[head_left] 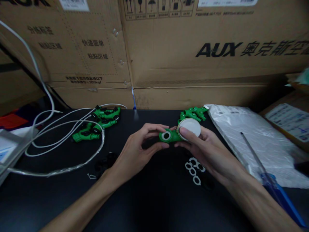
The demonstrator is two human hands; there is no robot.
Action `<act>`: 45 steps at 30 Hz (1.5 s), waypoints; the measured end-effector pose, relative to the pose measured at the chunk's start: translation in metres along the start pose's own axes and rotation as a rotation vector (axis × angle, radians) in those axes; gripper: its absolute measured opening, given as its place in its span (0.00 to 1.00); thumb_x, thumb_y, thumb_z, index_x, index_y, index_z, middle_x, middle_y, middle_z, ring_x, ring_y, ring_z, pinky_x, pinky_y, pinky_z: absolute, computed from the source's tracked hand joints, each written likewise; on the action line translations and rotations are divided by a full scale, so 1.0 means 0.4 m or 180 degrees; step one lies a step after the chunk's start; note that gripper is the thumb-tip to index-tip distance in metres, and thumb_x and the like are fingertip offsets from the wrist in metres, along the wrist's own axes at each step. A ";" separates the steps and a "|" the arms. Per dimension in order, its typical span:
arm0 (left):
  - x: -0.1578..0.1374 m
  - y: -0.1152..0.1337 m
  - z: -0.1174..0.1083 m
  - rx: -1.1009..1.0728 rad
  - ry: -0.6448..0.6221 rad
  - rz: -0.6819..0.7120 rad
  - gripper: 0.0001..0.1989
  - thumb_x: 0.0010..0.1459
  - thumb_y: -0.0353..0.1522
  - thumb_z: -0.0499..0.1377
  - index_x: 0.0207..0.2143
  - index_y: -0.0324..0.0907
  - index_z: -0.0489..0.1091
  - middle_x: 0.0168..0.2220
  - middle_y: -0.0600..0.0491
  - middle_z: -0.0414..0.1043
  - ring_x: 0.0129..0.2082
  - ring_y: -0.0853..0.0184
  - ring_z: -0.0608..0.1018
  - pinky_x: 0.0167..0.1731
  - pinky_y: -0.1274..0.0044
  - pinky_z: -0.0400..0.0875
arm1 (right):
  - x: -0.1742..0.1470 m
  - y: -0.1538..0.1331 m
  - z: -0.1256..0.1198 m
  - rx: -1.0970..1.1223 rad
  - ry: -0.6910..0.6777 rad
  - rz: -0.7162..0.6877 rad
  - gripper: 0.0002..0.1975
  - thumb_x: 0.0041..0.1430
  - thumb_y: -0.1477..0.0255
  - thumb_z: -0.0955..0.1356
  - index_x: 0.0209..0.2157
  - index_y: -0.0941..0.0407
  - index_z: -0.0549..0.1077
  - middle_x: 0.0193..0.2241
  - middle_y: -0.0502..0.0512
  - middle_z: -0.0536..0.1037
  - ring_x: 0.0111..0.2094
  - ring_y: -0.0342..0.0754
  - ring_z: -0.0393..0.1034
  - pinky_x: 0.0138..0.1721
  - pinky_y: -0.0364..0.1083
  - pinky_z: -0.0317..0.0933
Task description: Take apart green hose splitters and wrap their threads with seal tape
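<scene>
A green plastic fitting (172, 136) with a round opening ringed in white at its left end is between my hands. My left hand (141, 146) pinches that end, fingers above and thumb below. My right hand (205, 145) is closed around a flat white round disc (193, 129), with the thumb pressed on its face. The disc covers the fitting's right end, so I cannot tell whether they touch. Several white flat rings (193, 169) lie below my right hand. Small screws (91, 176) and dark parts (106, 161) lie beside my left forearm.
More green fittings lie at the back left (103, 120) and behind the disc (193, 112). A white cable (70, 170) loops across the left side. On the right, a blue-handled screwdriver (277, 190) rests by a white plastic mailer (241, 135). A large cardboard box (169, 58) stands behind.
</scene>
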State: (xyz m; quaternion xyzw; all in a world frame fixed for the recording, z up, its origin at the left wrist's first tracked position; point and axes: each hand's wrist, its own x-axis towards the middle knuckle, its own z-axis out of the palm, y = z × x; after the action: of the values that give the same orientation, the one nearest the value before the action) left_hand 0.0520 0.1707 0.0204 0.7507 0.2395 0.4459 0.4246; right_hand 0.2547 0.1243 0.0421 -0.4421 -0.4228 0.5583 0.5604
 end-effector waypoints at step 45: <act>-0.004 -0.016 0.074 0.1067 -0.1310 -0.0942 0.13 0.54 0.36 0.74 0.40 0.45 0.76 0.37 0.57 0.77 0.37 0.65 0.78 0.38 0.74 0.72 | 0.030 -0.067 -0.092 0.0035 0.1083 -0.1233 0.11 0.51 0.64 0.80 0.35 0.54 0.83 0.40 0.54 0.84 0.42 0.48 0.78 0.42 0.46 0.71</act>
State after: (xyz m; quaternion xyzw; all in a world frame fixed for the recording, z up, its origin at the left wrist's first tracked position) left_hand 0.0772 0.1603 0.0072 0.8418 0.3254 0.1719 0.3948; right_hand 0.2973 0.1359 0.0585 -0.4374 -0.3962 0.3604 0.7224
